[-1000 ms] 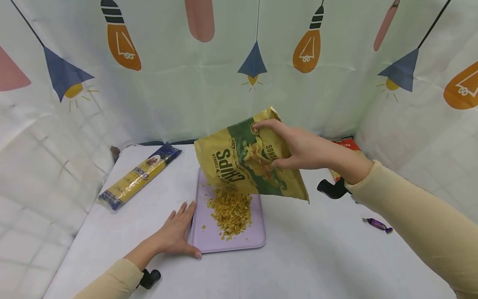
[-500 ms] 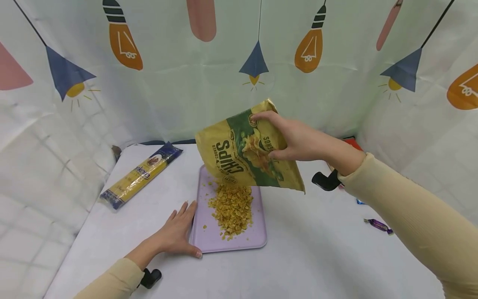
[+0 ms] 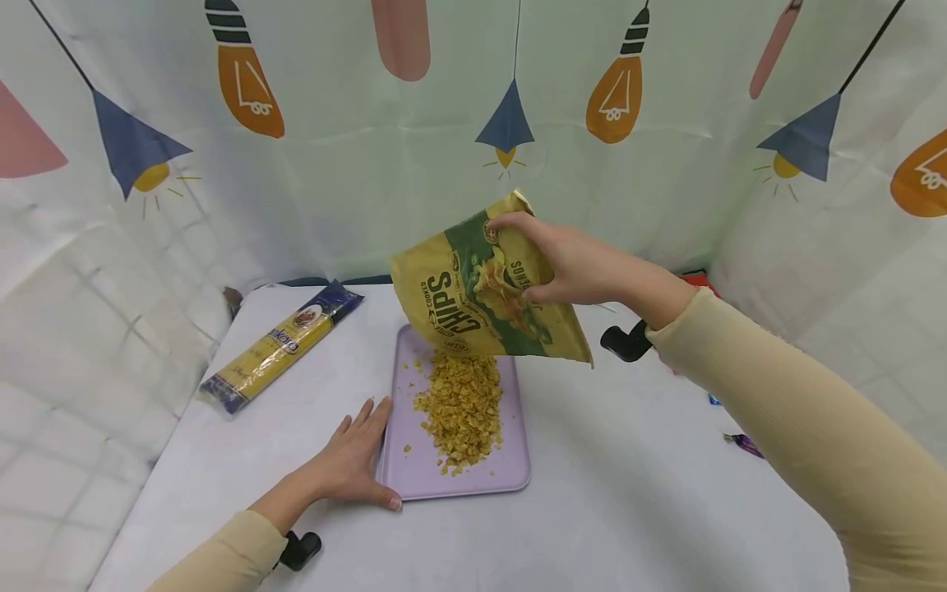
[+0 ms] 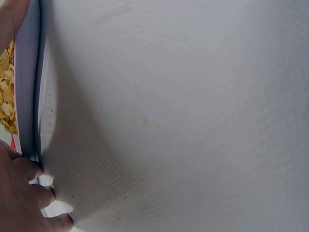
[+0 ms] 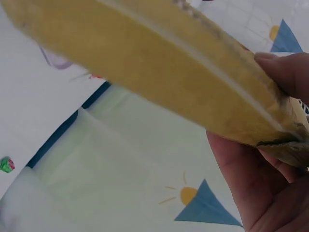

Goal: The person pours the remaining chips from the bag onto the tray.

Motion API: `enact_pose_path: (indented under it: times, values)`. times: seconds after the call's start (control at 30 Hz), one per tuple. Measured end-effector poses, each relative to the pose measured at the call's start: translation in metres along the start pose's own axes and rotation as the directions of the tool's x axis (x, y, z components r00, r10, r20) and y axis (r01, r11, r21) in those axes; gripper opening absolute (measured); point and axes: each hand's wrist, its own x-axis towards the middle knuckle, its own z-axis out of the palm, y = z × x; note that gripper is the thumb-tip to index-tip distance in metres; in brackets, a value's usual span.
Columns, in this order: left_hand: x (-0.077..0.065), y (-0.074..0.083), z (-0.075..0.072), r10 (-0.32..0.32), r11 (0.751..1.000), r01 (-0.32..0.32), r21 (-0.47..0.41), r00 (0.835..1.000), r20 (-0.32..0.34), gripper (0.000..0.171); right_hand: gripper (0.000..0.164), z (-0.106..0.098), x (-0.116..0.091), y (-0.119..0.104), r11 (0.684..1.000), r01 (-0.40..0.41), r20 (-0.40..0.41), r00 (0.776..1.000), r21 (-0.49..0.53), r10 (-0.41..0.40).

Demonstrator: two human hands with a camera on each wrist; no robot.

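Note:
A yellow and green chip bag (image 3: pixel 459 288) is held tilted over the far part of a lilac tray (image 3: pixel 512 469). My right hand (image 3: pixel 584 263) grips it by its upper right side, the thumb on the printed front. In the right wrist view, the bag (image 5: pixel 159 72) passes between thumb and fingers. Crushed chips (image 3: pixel 462 411) lie heaped on the tray, with loose crumbs around them. Spread fingers of my left hand (image 3: pixel 351 460) rest along the tray's left edge, the thumb at its near corner. The left wrist view shows the tray's side wall (image 4: pixel 26 87) between thumb and fingers.
A blue and yellow pasta packet (image 3: pixel 284 345) lies at the back left of the white table. On the right, a purple-wrapped candy (image 3: pixel 746 445) is partly covered by the right sleeve. Behind that arm shows a red package (image 3: pixel 699 282). A printed curtain (image 3: pixel 414 189) hangs behind.
My right hand and the chip bag have shifted away and slightly left, uncovering more of the chip heap. The left hand has stayed at the tray's edge.

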Motion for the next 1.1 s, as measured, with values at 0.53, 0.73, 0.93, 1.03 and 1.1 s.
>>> enact_pose_path:
  times: [0.53, 0.73, 0.93, 1.03, 1.1]
  values:
    - [0.0, 0.0, 0.002, 0.005, 1.0, -0.005, 0.002, 1.0, 0.001, 0.153, 0.09, 0.011, 0.012, 0.003, 0.995, 0.014, 0.03, 1.0, -0.099, -0.011]
    - [0.0, 0.0, 0.001, 0.002, 1.0, -0.002, 0.0, 1.0, 0.002, 0.153, 0.091, 0.015, 0.016, 0.001, 0.992, 0.005, 0.045, 0.999, -0.126, 0.001]
    - [0.0, 0.0, 0.002, -0.001, 1.0, 0.001, -0.001, 1.0, 0.003, 0.153, 0.091, 0.019, 0.017, -0.002, 0.99, -0.013, 0.056, 0.998, -0.138, 0.021]
    - [0.0, 0.0, 0.001, -0.001, 1.0, 0.001, 0.0, 1.0, 0.003, 0.153, 0.091, 0.018, 0.017, -0.002, 0.992, -0.008, 0.064, 0.998, -0.129, 0.016]
    - [0.0, 0.0, 0.0, -0.001, 1.0, 0.001, -0.002, 1.0, 0.005, 0.153, 0.091, 0.016, 0.017, -0.002, 0.996, 0.007, 0.067, 0.998, -0.09, -0.001]
